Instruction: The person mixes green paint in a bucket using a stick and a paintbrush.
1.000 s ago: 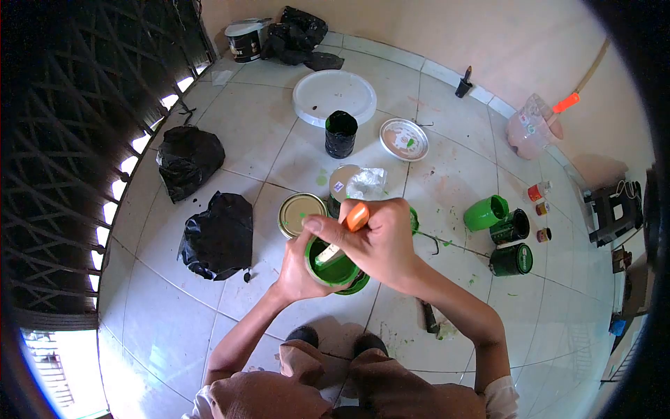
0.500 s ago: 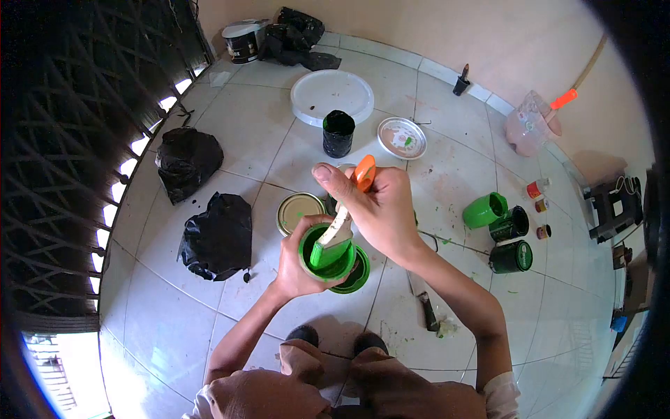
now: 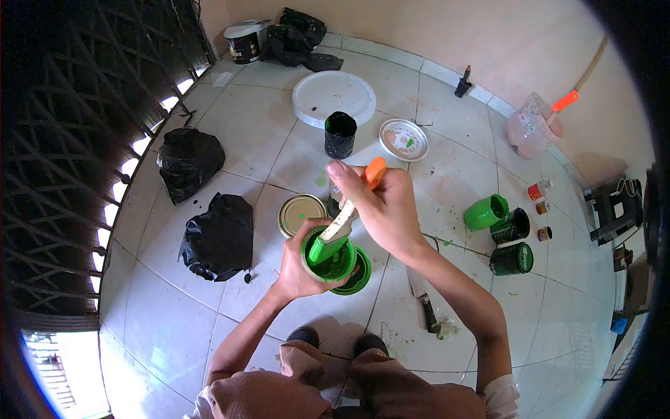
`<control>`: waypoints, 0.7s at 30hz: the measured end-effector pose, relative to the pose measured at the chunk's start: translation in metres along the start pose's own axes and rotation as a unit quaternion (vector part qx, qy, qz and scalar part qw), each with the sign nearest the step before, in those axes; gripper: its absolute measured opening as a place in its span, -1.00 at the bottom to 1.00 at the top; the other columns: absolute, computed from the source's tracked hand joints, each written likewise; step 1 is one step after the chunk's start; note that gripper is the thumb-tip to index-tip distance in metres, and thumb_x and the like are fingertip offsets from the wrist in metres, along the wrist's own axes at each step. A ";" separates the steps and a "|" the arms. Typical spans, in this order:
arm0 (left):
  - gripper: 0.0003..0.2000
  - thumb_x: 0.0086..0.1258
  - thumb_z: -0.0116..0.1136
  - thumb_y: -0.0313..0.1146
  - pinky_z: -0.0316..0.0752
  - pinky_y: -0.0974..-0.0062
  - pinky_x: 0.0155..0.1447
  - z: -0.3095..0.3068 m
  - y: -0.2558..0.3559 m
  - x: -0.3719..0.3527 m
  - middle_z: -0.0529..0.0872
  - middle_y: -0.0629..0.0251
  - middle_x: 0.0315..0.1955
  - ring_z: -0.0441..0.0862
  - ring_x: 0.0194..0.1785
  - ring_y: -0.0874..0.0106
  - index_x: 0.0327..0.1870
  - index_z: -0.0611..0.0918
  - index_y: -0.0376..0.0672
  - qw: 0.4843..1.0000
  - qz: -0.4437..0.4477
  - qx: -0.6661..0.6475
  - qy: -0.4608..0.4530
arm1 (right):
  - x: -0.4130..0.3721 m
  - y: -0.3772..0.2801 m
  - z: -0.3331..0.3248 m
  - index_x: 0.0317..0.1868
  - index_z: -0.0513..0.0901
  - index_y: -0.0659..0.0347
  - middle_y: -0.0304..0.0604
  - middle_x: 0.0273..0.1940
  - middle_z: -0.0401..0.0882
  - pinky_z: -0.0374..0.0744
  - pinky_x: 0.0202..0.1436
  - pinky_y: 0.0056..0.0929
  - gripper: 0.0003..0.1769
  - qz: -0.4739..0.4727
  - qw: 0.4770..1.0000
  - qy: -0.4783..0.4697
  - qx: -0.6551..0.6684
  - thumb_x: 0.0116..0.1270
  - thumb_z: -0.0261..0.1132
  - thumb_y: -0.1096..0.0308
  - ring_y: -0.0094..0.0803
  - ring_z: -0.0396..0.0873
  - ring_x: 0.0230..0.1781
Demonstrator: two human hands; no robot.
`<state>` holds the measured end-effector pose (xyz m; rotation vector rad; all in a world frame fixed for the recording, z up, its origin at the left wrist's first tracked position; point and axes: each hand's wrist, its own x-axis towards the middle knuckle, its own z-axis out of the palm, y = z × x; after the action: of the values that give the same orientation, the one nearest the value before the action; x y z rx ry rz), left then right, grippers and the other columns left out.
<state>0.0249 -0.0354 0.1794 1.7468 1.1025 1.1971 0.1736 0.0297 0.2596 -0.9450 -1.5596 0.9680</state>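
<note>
My left hand is wrapped round a green-smeared can, its open top facing up and green paint inside. In my right hand is a paintbrush with a pale, paint-spotted handle and an orange end. Its green-coated bristles point down into the can, by the inner wall. Partly hidden behind the can is a second green-rimmed container on the floor. A gold-coloured lid lies just beyond my left hand, with another can partly covered by my right hand.
Ahead stand a black-wrapped can, a white round lid and a silver lid. Black bags lie left. Several green-stained containers stand right. A knife lies near my right foot; a pink bucket stands by the wall.
My right hand has shifted slightly right, and the brush handle leans further that way. The bristles stay inside the can, which my left hand still holds in nearly the same place.
</note>
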 end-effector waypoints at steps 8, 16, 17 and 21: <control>-0.28 -0.20 0.59 -0.33 0.55 0.40 0.00 -0.002 0.013 -0.001 0.70 0.13 -0.21 0.69 -0.11 0.36 0.06 0.45 -0.28 0.999 0.003 -0.040 -0.014 | -0.031 -0.002 0.003 -0.61 0.46 0.16 -0.22 -0.67 0.48 0.31 -0.71 -0.40 -0.60 -0.255 0.961 -0.082 -0.060 0.15 0.48 0.16 -0.38 0.39 -0.80; -0.24 -0.17 0.58 -0.32 0.58 0.40 -0.05 0.002 0.001 -0.005 0.71 0.12 -0.24 0.72 -0.18 0.31 0.12 0.41 -0.29 1.000 -0.009 -0.014 -0.011 | -0.030 -0.003 0.014 -0.70 0.40 0.22 -0.23 -0.77 0.37 0.26 -0.70 -0.48 -0.51 -0.163 0.979 -0.031 -0.117 0.24 0.41 0.19 -0.46 0.28 -0.80; -0.24 -0.16 0.58 -0.32 0.58 0.39 -0.06 0.001 0.006 -0.002 0.71 0.12 -0.24 0.72 -0.18 0.30 0.12 0.41 -0.29 1.000 -0.007 0.000 -0.010 | -0.028 -0.005 0.012 -0.70 0.44 0.21 -0.21 -0.78 0.39 0.30 -0.71 -0.46 -0.51 -0.136 0.980 -0.035 -0.139 0.27 0.38 0.12 -0.41 0.34 -0.82; -0.24 -0.19 0.58 -0.32 0.59 0.38 -0.04 0.002 0.001 0.000 0.72 0.10 -0.23 0.73 -0.16 0.26 0.11 0.41 -0.27 1.000 -0.001 0.011 0.016 | -0.025 -0.001 0.012 -0.71 0.51 0.24 -0.19 -0.83 0.39 0.30 -0.72 -0.44 -0.44 -0.063 0.990 -0.020 -0.121 0.33 0.30 0.01 -0.40 0.35 -0.86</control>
<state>0.0273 -0.0356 0.1793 1.7486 1.1400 1.2196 0.1654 0.0050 0.2496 -0.9847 -1.7772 0.7240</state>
